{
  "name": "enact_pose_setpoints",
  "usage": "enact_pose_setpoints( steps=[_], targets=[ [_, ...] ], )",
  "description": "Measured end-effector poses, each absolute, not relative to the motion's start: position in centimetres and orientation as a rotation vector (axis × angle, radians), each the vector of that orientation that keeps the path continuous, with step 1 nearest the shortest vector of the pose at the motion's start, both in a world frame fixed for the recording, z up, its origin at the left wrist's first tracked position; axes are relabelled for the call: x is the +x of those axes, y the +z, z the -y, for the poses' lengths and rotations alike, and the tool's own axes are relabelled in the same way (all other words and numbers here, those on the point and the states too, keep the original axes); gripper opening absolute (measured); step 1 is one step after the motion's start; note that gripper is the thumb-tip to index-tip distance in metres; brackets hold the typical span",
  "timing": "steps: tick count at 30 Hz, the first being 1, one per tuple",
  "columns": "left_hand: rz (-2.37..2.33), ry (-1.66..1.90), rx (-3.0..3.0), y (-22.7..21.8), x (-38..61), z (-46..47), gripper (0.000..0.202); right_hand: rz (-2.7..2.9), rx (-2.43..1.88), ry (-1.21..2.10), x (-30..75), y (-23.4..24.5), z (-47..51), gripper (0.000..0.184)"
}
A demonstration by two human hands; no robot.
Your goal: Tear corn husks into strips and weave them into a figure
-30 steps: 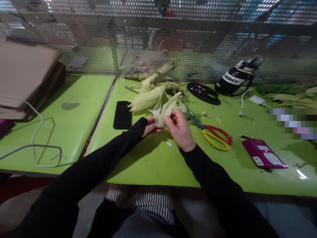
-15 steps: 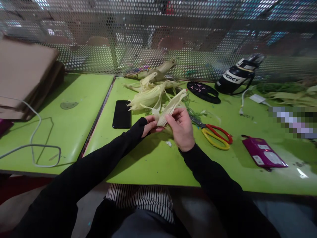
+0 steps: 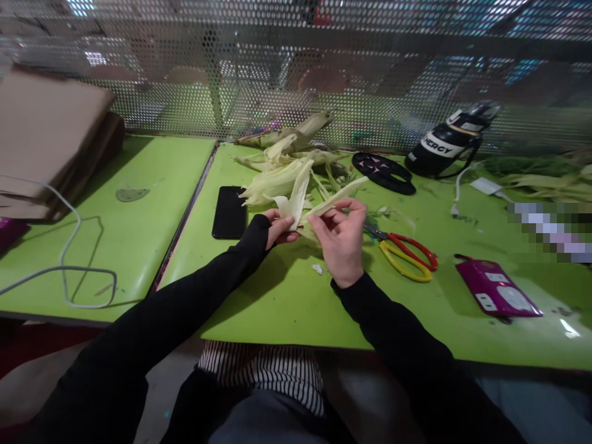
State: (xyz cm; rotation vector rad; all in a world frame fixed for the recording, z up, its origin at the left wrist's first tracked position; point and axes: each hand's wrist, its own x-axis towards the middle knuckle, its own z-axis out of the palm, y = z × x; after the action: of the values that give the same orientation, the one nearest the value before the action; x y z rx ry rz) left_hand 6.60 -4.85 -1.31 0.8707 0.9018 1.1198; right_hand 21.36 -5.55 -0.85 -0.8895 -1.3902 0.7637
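Observation:
Pale corn husk leaves (image 3: 300,196) rise from between the thumb and fingers of my left hand (image 3: 279,229), which is closed on their lower end. My right hand (image 3: 342,237) pinches a narrow, folded husk strip (image 3: 341,196) that slants up to the right, its lower end close to my left fingertips. Whether the strip is joined to the leaves in my left hand, I cannot tell. Just behind my hands lies a heap of loose corn husks (image 3: 271,180). Scissors (image 3: 407,256) with one red and one yellow handle lie right of my right hand.
A black phone (image 3: 229,213) lies left of the husks. Farther back are a black palette-shaped tray (image 3: 383,172) and a black bottle (image 3: 444,145). A purple power strip (image 3: 497,288) lies at right, cardboard (image 3: 50,135) at left. A perforated metal screen (image 3: 277,74) borders the green table (image 3: 259,308).
My right hand has drawn the husk strip slightly to the right, and the strip now looks narrower and lies flatter. The leaves in my left hand now stand apart from it.

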Motion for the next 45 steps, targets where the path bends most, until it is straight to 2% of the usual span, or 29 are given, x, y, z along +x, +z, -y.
enact_pose_setpoints(
  steps=[7, 10, 14, 20, 22, 24, 28, 34, 37, 45],
  targets=[
    [-0.937, 1.102, 0.985, -1.3, 7.0, 5.5, 0.015, 1.747, -0.935, 0.311, 21.0, -0.9, 6.7, 0.055],
    [-0.870, 1.092, 1.127, -1.5, 7.2, 5.9, 0.024, 1.862, -0.973, 0.202, 21.0, -0.8, 6.8, 0.039],
    [-0.836, 1.111, 1.210, -1.8, 7.3, 5.9, 0.022, 1.923, -0.984, 0.143, 21.3, -0.4, 6.8, 0.013],
    [-0.832, 1.093, 1.014, -1.7, 7.8, 5.2, 0.019, 1.869, -0.980, 0.279, 21.8, 0.6, 6.7, 0.006],
    [-0.874, 1.078, 0.971, -2.0, 7.9, 5.1, 0.021, 1.847, -1.043, 0.280, 22.1, 0.8, 6.4, 0.010],
    [-0.874, 1.060, 1.007, -2.5, 8.0, 5.1, 0.022, 1.850, -1.138, 0.300, 22.4, 0.8, 5.8, 0.020],
    [-0.813, 0.966, 1.116, -3.7, 7.9, 5.1, 0.025, 1.859, -1.228, 0.461, 22.9, 0.4, 5.2, 0.035],
    [-0.827, 0.913, 1.034, -3.0, 7.3, 5.2, 0.016, 1.775, -1.028, 0.621, 22.3, 0.5, 6.3, 0.021],
    [-0.837, 0.867, 0.994, -2.4, 7.1, 5.5, 0.013, 1.818, -0.982, 0.742, 22.1, 0.7, 6.6, 0.023],
    [-0.807, 0.734, 0.974, -2.3, 7.3, 5.9, 0.013, 2.066, -1.111, 0.385, 22.5, 1.2, 6.7, 0.044]
  ],
)
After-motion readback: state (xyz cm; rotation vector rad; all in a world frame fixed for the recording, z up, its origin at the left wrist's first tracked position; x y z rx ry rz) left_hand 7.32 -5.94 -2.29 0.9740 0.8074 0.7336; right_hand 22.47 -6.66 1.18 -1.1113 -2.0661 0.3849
